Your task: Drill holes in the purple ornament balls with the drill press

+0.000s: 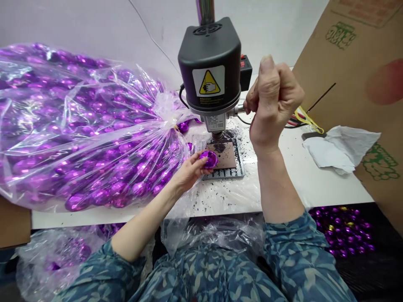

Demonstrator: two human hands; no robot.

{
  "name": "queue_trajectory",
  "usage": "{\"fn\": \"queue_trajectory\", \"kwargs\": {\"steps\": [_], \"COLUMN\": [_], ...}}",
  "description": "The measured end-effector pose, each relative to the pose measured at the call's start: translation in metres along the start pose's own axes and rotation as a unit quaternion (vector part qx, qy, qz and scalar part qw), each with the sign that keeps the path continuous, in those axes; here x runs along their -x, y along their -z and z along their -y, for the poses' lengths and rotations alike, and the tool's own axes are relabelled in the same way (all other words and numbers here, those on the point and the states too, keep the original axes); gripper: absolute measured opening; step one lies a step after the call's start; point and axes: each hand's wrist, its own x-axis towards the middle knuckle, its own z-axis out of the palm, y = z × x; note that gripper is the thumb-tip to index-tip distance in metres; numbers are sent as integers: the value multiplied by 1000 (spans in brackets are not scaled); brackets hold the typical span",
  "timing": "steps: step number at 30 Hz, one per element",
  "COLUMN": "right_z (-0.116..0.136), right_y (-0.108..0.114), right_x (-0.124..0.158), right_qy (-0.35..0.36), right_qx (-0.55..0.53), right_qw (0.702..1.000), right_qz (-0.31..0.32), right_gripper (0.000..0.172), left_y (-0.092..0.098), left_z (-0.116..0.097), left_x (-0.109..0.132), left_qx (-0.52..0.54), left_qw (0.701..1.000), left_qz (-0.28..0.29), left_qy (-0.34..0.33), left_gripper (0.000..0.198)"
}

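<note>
My left hand (189, 170) pinches a shiny purple ornament (209, 158) at the left edge of the drill press's base plate (227, 156). The ornament sits just left of the spot under the chuck (216, 135). Raised to the right of the black motor head (210, 63), my right hand (273, 100) is a fist closed round the press's metal feed lever (236, 110), thumb upward. Dark shavings speckle the white table (302, 167) around the base.
A big clear plastic bag of purple ornaments (78, 130) fills the table's left side. A cardboard box wall (355, 75) stands at the right, with crumpled white paper (340, 149) and a yellow strap (308, 119). More purple pieces (343, 230) lie below the table edge.
</note>
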Motion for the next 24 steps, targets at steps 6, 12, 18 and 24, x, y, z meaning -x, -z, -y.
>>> {"fn": "queue_trajectory", "kwargs": {"steps": [6, 12, 18, 24], "right_z": [0, 2, 5, 4], "right_y": [0, 0, 0, 0], "right_x": [1, 0, 0, 0], "right_qy": [7, 19, 12, 12], "right_qx": [-25, -26, -46, -47], "right_qw": [1000, 999, 999, 999], "right_qz": [2, 5, 0, -3], "right_gripper": [62, 60, 61, 61], "left_y": [1, -6, -15, -16], "left_z": [33, 38, 34, 40], "left_x": [-34, -55, -56, -62], "left_qx": [-130, -183, -292, -319], "left_qw": [983, 966, 931, 914], "left_qz": [-87, -108, -126, -120], "left_qy": [-100, -145, -177, -219], "left_gripper": [53, 49, 55, 55]}}
